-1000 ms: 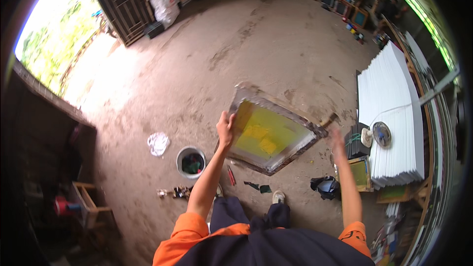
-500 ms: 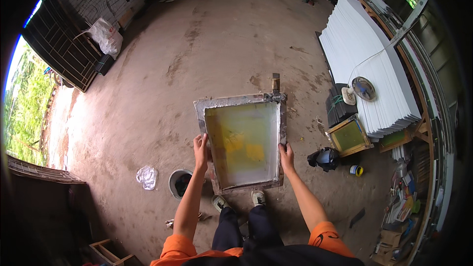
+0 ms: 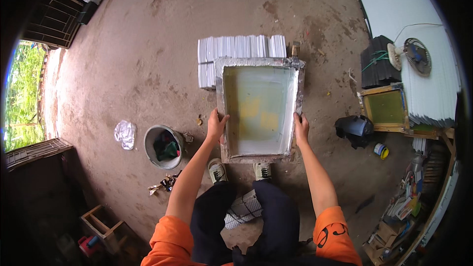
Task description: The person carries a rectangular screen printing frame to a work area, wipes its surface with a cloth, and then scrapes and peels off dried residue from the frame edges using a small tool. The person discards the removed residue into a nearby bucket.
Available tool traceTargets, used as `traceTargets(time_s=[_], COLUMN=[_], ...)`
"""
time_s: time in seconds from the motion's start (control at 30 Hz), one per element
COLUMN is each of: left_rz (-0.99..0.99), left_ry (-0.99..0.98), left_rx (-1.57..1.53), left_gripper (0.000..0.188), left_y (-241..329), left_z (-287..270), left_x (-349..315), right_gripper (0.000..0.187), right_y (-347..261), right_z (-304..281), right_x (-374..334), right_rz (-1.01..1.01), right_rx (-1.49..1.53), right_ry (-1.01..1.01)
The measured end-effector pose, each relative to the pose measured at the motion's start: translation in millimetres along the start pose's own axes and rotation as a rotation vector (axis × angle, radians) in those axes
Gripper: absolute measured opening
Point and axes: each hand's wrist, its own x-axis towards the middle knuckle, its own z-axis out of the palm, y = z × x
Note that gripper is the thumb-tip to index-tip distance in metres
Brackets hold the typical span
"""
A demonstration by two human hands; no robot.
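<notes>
My left hand (image 3: pixel 215 125) grips the left side of a screen printing frame (image 3: pixel 221 88), fingers wrapped round its edge. On the opposite side my right hand (image 3: pixel 301 127) is closed on the frame's right edge. Yellowish patches show on the frame's pale, see-through mesh (image 3: pixel 261 96). A short block sticks up from its far right corner. Just beyond the frame lies a stack of white sheets (image 3: pixel 241 47), partly hidden by it. Whether the frame touches the stack I cannot tell.
A grey bucket (image 3: pixel 147 143) with dark cloths stands left of my feet, near a crumpled plastic bag (image 3: pixel 125 134). A wrapped bundle (image 3: pixel 245 211) lies between my legs. To the right are a fan (image 3: pixel 417 57), tall white sheets (image 3: pixel 404 0), another screen frame (image 3: pixel 385 108) and a yellow-rimmed can (image 3: pixel 381 151).
The view has tilted down and I am bent lower. The stack of white sheets beyond the frame has come into sight. Both hands keep their hold on the frame.
</notes>
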Motion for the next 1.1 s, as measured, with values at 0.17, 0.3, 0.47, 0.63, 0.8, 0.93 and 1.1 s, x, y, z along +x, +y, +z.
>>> traceTargets(time_s=[0.17, 0.3, 0.47, 0.63, 0.8, 0.93, 1.1], left_rz=[0.090, 0.156, 0.056, 0.157, 0.229, 0.221, 0.358], left_ry=[0.061, 0.125, 0.050, 0.023, 0.095, 0.036, 0.035], left_rx=[0.012, -0.032, -0.078, -0.064, 0.072, 0.033, 0.127], left_gripper=[0.041, 0.041, 0.044, 0.048, 0.050, 0.054, 0.040], left_y=[-88.4, -140.2, -180.4, -180.5, -189.3, -194.9, -194.8], left_z=[49.3, 88.2, 108.5, 113.9, 113.0, 110.2, 77.8], left_x=[54.6, 88.3, 108.1, 113.6, 113.7, 98.3, 79.5], right_gripper=[0.049, 0.057, 0.064, 0.069, 0.071, 0.065, 0.044], right_y=[72.8, 130.5, 162.8, 179.8, 175.3, 178.9, 176.9], right_z=[73.4, 115.5, 136.6, 133.8, 132.9, 128.7, 111.2], right_x=[56.5, 97.8, 123.4, 141.5, 143.9, 141.7, 119.3], right_rz=[0.069, 0.011, -0.029, -0.092, -0.099, -0.142, -0.326], right_rx=[0.055, 0.119, 0.107, 0.015, -0.013, -0.067, -0.203], right_ry=[-0.034, -0.001, -0.022, 0.030, -0.069, -0.064, -0.011])
